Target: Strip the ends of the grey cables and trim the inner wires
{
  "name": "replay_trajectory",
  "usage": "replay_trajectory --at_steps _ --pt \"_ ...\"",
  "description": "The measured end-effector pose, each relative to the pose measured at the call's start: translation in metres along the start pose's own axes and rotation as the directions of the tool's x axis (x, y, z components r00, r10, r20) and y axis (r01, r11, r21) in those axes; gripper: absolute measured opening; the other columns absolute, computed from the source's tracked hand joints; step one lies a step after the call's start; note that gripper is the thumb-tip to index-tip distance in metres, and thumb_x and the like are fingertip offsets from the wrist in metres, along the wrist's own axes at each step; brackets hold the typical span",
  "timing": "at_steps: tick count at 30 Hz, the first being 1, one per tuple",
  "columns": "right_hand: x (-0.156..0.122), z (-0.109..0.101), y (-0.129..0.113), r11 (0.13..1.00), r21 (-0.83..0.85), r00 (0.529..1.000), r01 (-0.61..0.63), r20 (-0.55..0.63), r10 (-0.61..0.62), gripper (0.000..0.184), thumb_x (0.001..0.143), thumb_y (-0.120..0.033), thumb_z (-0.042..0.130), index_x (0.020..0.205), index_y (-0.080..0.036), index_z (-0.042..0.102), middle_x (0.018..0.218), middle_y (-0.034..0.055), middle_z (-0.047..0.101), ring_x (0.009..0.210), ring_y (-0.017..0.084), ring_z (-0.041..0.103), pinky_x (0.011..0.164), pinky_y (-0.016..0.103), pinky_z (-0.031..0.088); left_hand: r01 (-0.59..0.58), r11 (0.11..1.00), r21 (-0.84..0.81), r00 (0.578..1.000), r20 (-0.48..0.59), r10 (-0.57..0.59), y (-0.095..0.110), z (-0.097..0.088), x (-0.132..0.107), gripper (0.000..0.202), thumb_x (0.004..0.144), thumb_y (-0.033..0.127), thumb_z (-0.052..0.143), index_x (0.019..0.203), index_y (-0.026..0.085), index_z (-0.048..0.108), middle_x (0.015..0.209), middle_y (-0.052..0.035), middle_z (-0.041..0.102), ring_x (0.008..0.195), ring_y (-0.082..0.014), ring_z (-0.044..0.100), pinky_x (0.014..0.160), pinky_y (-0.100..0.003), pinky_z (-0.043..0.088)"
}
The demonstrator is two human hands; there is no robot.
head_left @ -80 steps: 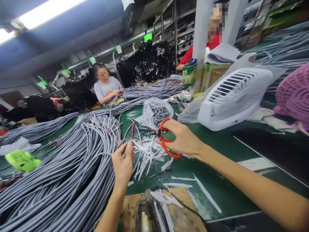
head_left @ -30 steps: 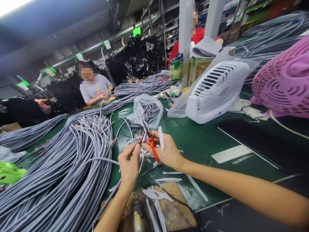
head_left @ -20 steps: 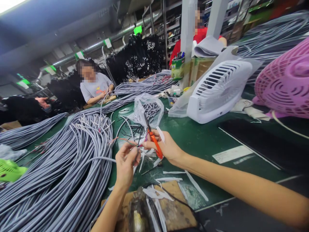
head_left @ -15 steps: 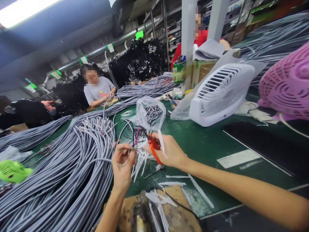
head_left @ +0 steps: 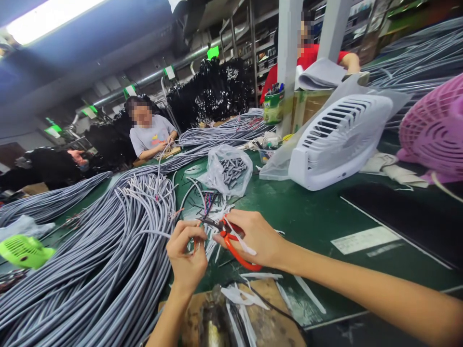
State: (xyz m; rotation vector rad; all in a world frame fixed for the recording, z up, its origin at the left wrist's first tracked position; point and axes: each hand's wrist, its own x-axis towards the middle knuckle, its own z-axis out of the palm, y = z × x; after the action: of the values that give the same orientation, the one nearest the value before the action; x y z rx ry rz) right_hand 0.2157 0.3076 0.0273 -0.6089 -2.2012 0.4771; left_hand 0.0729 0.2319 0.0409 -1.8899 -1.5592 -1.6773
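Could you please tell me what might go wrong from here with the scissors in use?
The scissors have their blades right by the fingertips of the left hand, so a slip might nick a finger.

The thin wires in that hand are close to the blades too, so one could be cut by mistake.

A white strip lies along the right hand by the handles and might snag there.

Hemmed in at left by heaped cables (head_left: 72, 279), blocked ahead by a plastic bag (head_left: 217, 164), passable across green tabletop (head_left: 304, 209) before a white fan (head_left: 336, 142).
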Motion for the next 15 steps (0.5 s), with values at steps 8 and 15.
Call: replay_trajectory --at_steps 8,15 --pt "-0.0057 0.0043 -0.0006 0.999 0.009 0.998 0.032 0.046 -0.032 0.02 0.077 -0.025 0.051 0.059 -0.017 0.046 0.055 -0.0006 0.049 0.047 0.01 0.039 0.049 0.022 0.03 -0.049 0.995 0.082 0.998 -0.034 0.052 0.0037 0.004 -0.0025 0.023 0.067 0.0 0.049 0.058 0.019 0.059 0.064 0.0005 0.056 0.06 -0.0111 0.056 0.055 -0.02 0.042" --pt "-0.0028 0.0086 0.0018 0.996 0.083 0.998 -0.016 -0.057 0.021 0.045 0.084 -0.042 0.046 0.047 -0.018 0.041 0.043 -0.0022 0.043 0.04 0.007 0.031 0.043 0.021 0.025 0.129 0.985 -0.115 0.991 -0.02 -0.133 -0.0022 0.0057 -0.0055 0.011 0.073 0.01 0.058 0.077 0.02 0.057 0.068 0.0016 0.058 0.057 -0.0096 0.056 0.055 -0.02 0.045"
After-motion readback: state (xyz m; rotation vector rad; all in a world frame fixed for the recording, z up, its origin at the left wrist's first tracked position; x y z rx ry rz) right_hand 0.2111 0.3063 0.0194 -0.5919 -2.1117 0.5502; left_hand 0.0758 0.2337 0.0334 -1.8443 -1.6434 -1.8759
